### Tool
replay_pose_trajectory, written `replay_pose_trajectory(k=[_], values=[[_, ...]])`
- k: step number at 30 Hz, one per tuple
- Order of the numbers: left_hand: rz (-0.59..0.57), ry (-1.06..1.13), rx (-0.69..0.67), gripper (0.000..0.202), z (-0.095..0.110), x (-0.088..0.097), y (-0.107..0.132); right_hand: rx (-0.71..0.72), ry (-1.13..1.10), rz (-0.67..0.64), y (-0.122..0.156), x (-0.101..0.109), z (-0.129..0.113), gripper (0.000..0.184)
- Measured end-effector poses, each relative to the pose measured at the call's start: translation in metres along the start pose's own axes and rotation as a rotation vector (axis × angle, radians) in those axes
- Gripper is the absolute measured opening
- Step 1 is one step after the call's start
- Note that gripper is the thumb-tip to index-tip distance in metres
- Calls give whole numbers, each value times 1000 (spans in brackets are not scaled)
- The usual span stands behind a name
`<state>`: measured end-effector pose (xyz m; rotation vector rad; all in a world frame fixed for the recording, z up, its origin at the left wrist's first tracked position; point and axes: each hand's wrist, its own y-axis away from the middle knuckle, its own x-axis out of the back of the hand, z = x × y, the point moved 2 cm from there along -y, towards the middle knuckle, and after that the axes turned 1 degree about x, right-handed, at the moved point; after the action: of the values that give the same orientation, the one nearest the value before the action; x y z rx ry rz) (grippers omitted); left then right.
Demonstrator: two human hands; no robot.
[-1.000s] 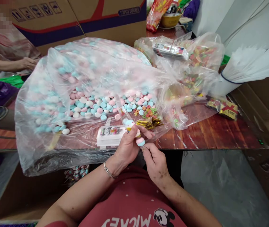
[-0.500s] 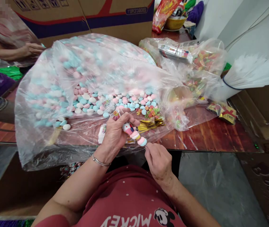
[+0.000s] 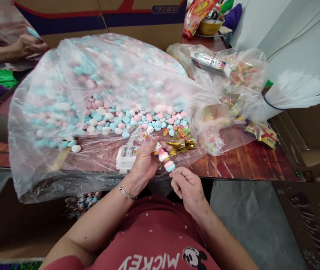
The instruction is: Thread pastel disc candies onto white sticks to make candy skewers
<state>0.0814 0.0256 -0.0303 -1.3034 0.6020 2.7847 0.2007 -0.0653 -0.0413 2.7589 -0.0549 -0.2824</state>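
A marshmallow skewer [image 3: 169,166] in pink, white and pale blue, with small yellow bits between the pieces, slants between my two hands. My left hand [image 3: 145,159] is closed around its upper part and a small printed clear wrapper [image 3: 143,135], which sticks out above the fingers. At the lower end, my right hand [image 3: 189,187] pinches the thin stick just below the blue piece. Beyond the hands lie loose marshmallows [image 3: 126,119], small fruit-coloured rings [image 3: 182,132] and gold twist ties [image 3: 177,146]. A stack of printed white cards [image 3: 124,157] sits left of my left hand.
A large clear bag of marshmallows [image 3: 115,71] covers much of the table [image 3: 233,161]. At right are bags of coloured rings [image 3: 244,75], a gold box [image 3: 261,135] and a container of white sticks [image 3: 272,105]. A co-worker's hands [image 3: 26,48] show at far left.
My left hand has shifted slightly right and down along the skewer, and the printed wrapper shows more above it. My right hand still pinches the stick end. The view has shifted slightly.
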Motion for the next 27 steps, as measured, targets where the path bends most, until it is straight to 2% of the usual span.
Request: replay_pose_trajectory(k=[3,6,8,10,14,19,22,25,27], values=[[39,-18,-66,34,9,3,-3,157,221,18,-1,8,-6,25],[20,-26,-125,34,16,0,-4,211,351,-31,-1,10,-9,27],[22,-34,-109,30,19,-3,-5,209,389,-80,-1,8,-8,27],[45,-61,-37,25,20,-5,-5,248,450,-79,0,7,-9,27],[87,-114,91,23,23,-3,-7,473,711,57,2,11,-13,23],[104,-51,42,31,17,-2,-3,909,1150,240,4,5,-14,22],[141,-24,3,34,11,-2,-2,1081,1338,360,4,-3,-10,20],[163,-39,-11,37,7,-1,-4,1079,1352,367,5,-10,-4,21],[145,-59,1,40,4,-1,-3,978,1230,312,5,-12,-1,24]])
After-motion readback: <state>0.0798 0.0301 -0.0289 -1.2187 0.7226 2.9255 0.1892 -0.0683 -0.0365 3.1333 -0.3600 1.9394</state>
